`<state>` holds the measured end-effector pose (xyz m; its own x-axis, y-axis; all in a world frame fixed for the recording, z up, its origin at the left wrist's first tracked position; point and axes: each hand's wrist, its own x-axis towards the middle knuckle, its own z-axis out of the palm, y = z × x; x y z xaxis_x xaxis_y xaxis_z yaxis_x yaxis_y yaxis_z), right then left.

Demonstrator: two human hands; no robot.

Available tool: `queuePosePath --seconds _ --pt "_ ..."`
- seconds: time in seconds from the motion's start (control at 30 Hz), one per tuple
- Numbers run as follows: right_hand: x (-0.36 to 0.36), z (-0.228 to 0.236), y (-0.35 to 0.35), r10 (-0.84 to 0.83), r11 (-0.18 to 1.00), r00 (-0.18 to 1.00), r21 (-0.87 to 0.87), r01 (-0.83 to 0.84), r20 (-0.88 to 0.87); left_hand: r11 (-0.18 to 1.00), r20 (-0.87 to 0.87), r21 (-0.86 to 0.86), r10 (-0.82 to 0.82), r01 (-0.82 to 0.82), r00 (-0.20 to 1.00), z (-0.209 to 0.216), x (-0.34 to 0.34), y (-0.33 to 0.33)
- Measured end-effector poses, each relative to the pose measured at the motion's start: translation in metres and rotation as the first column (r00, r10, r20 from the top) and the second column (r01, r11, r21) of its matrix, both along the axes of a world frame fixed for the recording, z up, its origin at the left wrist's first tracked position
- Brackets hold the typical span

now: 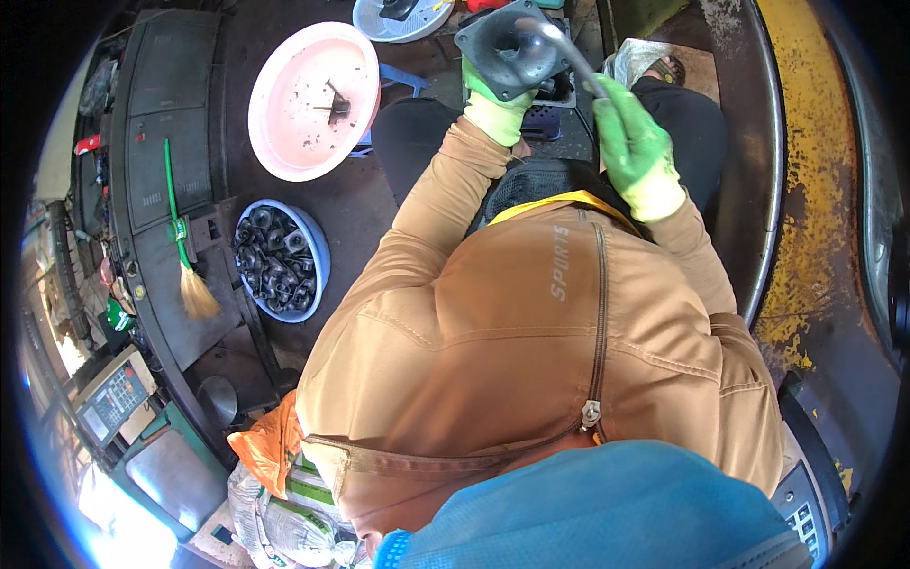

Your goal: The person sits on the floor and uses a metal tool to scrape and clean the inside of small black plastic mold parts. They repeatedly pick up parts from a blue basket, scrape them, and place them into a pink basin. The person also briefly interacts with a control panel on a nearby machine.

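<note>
At the top middle, my left hand (498,112), in a green and yellow glove, is closed round a dark grey horn-shaped part (507,52). The part has a squarish flange with lugs at its corners, and its wide mouth is turned upward. My right hand (633,142), gloved alike, grips a slim metal hand tool (574,62). The tool's curved, shiny end is smeared by motion and overlaps the horn part's right rim; I cannot tell whether it touches. Partly hidden beneath my left hand is a dark crate (542,123).
To the left, a pink basin (284,81) holds a dark piece and scraps, with a blue stool (403,78) beside it. A blue tub (320,251) is full of black parts (275,258). A pale blue basket (431,27) stands beyond. Yellow, rusty machinery (806,199) edges the right.
</note>
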<state>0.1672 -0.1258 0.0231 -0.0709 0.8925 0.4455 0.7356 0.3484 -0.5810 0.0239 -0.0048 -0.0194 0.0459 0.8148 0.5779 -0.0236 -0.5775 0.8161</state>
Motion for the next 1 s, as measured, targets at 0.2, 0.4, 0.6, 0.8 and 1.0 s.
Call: queuePosePath --seconds 0.2,0.4,0.6,0.8,1.0 --pt "-0.003 0.004 0.000 -0.084 0.960 0.988 -0.276 0.045 -0.130 0.991 0.032 0.128 0.022 -0.025 0.999 -0.001 0.002 0.004" --pt "-0.001 0.014 -0.006 0.019 0.975 0.982 -0.216 -0.061 -0.189 0.945 -0.471 0.322 0.210 -0.055 0.857 -0.045 -0.016 0.012" --pt "0.010 0.009 -0.004 0.076 0.987 0.989 0.128 -0.093 0.130 0.951 0.164 -0.148 -0.248 0.272 0.955 -0.018 0.000 0.011" --pt "0.014 0.012 -0.008 0.045 0.998 0.994 0.033 -0.048 0.097 0.972 -0.348 0.219 0.003 0.079 0.937 0.023 -0.018 0.006" --pt "0.008 0.013 -0.009 0.063 0.991 0.989 0.105 -0.078 0.135 0.982 -0.378 0.084 -0.123 0.167 0.918 0.014 -0.027 0.014"
